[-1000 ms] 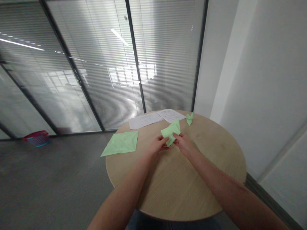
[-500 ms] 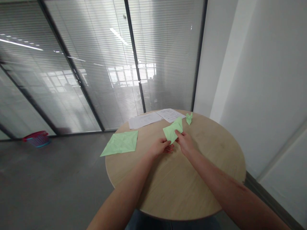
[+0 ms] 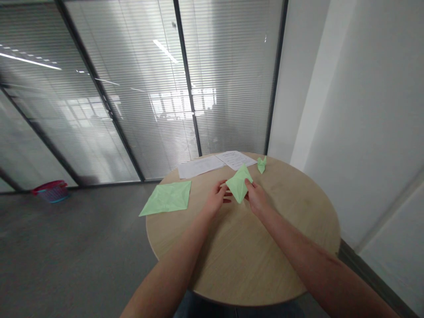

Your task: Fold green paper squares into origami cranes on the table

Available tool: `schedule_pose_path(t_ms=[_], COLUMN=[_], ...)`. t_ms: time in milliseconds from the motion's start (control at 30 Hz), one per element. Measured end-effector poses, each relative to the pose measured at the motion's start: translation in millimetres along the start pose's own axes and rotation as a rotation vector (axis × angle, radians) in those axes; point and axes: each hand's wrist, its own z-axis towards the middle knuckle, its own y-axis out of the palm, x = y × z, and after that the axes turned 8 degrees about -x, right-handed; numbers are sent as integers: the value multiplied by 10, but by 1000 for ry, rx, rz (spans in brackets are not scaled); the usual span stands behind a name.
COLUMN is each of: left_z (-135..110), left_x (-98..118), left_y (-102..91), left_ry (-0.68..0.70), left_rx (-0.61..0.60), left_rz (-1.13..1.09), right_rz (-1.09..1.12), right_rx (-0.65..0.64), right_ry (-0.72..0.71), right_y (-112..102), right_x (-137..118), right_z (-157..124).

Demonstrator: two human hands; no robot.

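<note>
A piece of folded green paper (image 3: 237, 183), now diamond-shaped with creases, is held above the table. My right hand (image 3: 255, 194) pinches its right side, thumb on top and fingers behind. At its left corner is my left hand (image 3: 218, 195), fingers apart and curved; whether the fingertips touch the paper I cannot tell. Beyond my right hand stands a small folded green paper figure (image 3: 261, 164) with pointed tips. To the left lies a larger creased green sheet (image 3: 167, 197), one corner sticking out past the table edge.
White printed sheets (image 3: 202, 166) lie at the far side of the round wooden table (image 3: 248, 265). Behind it rises a glass partition with blinds (image 3: 159, 110); a white wall (image 3: 371, 132) stands at right. A red and blue basket (image 3: 52, 192) sits on the floor at far left.
My left hand has let go of the paper's near edge and moved slightly left and up, its fingers spreading. The folded paper has turned, with a point now facing me.
</note>
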Motion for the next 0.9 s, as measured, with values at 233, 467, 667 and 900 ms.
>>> schedule_pose_path(t_ms=[233,467,667,900], left_z=[65,6,-46,-85], left_x=[39,103,145,225], left_y=[-270,-273,-275,-229], left_ry=[267,307,305,306], left_rx=[28,-113,-158,-178], left_rz=[226,399,506,558], right_rz=[-54,-35,3,17], right_rx=[-148,-184,-266,-336], right_ry=[111,126,116,163], right_y=[47,-3,-14,37], right_x=[-40,40,95,42], right_z=[-76,-12,18,-60])
